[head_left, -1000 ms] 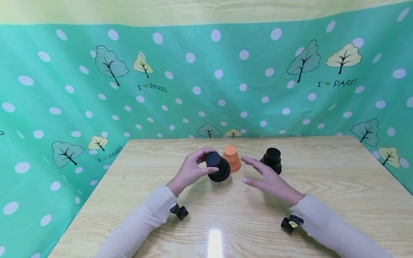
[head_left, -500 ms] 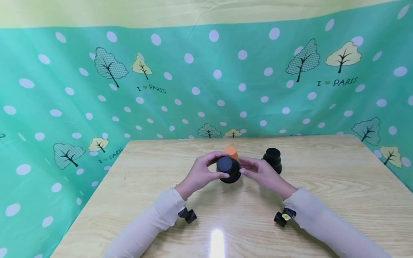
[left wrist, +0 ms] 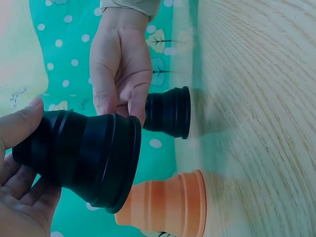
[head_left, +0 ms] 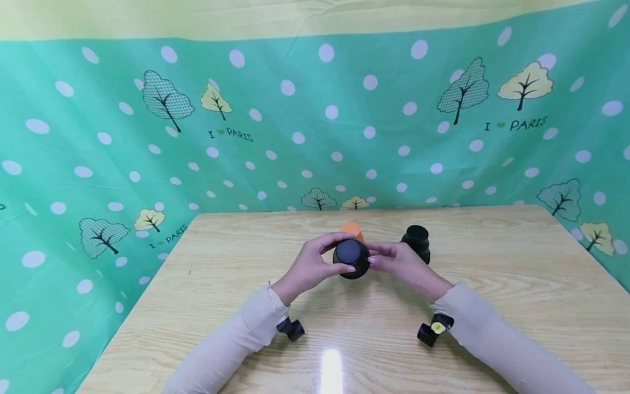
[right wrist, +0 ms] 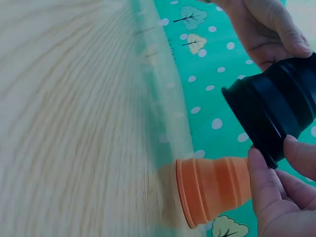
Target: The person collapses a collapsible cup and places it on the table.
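A black, stepped, tapering cup [head_left: 351,254] is held above the table with its narrow base up. My left hand [head_left: 313,266] grips it around the narrow end, thumb on the near side. At its wide rim, my right hand [right wrist: 281,192] pinches the edge between thumb and fingers. Just behind it, an orange cup of the same shape [left wrist: 163,205] stands upside down on the table, partly covered in the head view. Another black cup [head_left: 418,241], also rim down, stands beyond the right hand. The held cup's inside is hidden from every view.
The pale wood-grain table [head_left: 236,241] spreads around the hands. Behind it hangs a green curtain [head_left: 275,164] with white dots and printed trees. Each wrist carries a small black camera, such as the right one [head_left: 427,334].
The left hand has brought the black cup rightward, in front of the orange one. The right hand, apart from it earlier, has moved in and taken hold of its rim.
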The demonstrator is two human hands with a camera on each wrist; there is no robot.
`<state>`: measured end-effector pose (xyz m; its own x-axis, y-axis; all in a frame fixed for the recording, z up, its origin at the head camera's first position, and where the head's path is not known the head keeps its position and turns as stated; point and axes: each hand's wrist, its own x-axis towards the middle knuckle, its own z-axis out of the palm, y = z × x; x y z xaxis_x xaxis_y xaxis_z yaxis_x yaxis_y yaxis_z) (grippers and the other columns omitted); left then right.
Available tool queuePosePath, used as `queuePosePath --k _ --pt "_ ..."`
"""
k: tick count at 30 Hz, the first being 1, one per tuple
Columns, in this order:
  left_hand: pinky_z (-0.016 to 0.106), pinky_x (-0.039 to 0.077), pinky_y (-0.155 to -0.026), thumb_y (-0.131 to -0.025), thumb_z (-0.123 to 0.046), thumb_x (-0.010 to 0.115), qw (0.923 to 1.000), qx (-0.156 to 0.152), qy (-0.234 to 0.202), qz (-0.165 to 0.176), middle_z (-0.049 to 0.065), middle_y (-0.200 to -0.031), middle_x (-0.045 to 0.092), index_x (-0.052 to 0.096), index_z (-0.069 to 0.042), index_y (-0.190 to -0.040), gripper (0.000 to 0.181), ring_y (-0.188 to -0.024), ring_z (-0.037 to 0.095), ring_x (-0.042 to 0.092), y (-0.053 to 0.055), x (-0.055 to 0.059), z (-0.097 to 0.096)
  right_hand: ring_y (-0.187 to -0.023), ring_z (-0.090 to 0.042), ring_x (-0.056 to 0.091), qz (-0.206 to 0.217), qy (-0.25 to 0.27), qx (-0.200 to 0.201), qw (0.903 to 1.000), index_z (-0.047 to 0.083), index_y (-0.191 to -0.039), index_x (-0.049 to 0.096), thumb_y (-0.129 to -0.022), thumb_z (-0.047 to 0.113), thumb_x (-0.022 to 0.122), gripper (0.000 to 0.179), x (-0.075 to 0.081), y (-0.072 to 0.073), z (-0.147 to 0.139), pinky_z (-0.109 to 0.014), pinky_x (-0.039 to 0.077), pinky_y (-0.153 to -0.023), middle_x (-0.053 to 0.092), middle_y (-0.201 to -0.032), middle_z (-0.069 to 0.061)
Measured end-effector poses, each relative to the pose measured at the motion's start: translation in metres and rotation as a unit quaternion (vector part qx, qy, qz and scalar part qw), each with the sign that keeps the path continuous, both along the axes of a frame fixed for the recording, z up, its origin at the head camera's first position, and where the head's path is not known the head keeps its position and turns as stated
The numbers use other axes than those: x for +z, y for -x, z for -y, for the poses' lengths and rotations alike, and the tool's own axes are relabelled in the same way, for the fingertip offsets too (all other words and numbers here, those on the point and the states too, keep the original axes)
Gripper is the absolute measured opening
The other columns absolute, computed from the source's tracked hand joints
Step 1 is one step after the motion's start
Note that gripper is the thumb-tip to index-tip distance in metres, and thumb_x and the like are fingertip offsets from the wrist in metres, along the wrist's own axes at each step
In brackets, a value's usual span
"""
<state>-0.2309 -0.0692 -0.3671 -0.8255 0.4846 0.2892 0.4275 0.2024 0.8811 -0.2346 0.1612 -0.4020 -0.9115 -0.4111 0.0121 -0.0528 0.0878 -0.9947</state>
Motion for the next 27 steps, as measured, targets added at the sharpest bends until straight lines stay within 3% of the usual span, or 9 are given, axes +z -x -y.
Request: queuePosePath --k 11,19,23,27 --pt "0.031 0.039 -0.104 -0.074 -0.011 0.081 0.9997 -0.023 -0.007 -0.011 0.002 -0.128 0.059 0.059 -0.014 -0.127 0.057 -0.122 0.014 0.051 0.000 0.000 0.001 -0.104 -0.011 0.062 0.070 0.079 -0.004 0.9944 -0.014 -0.137 0.036 -0.092 0.000 0.057 0.052 -0.002 0.001 0.000 -0.031 0.049 -0.092 0.046 -0.135 -0.028" --pt "0.032 0.040 -0.104 -0.075 -0.013 0.080 0.9981 -0.048 -0.008 -0.038 0.000 -0.128 0.059 0.059 -0.013 -0.128 0.058 -0.122 0.011 0.051 -0.001 0.003 0.003 -0.099 -0.012 0.064 0.108 0.161 0.017 0.9808 -0.017 -0.138 0.029 -0.091 -0.002 0.057 0.057 -0.004 0.004 -0.006 -0.026 0.051 -0.087 0.063 -0.113 -0.001" --pt "0.031 0.039 -0.104 -0.075 -0.013 0.080 0.9974 -0.061 -0.003 -0.038 0.000 -0.131 0.058 0.057 -0.011 -0.129 0.059 -0.123 0.011 0.050 -0.001 0.004 0.004 -0.100 -0.013 0.064 0.113 0.187 0.031 0.9753 -0.013 -0.137 0.036 -0.090 -0.004 0.058 0.053 -0.004 0.004 -0.008 -0.026 0.052 -0.085 0.065 -0.110 0.001" --pt "0.032 0.038 -0.105 -0.076 -0.018 0.079 0.9960 -0.078 -0.005 -0.044 0.002 -0.133 0.056 0.056 -0.010 -0.131 0.060 -0.126 0.013 0.047 0.001 0.008 0.008 -0.104 -0.013 0.063 0.099 0.187 0.045 0.9764 -0.010 -0.137 0.040 -0.091 -0.005 0.056 0.049 -0.004 0.005 -0.010 -0.028 0.052 -0.087 0.063 -0.114 0.002"
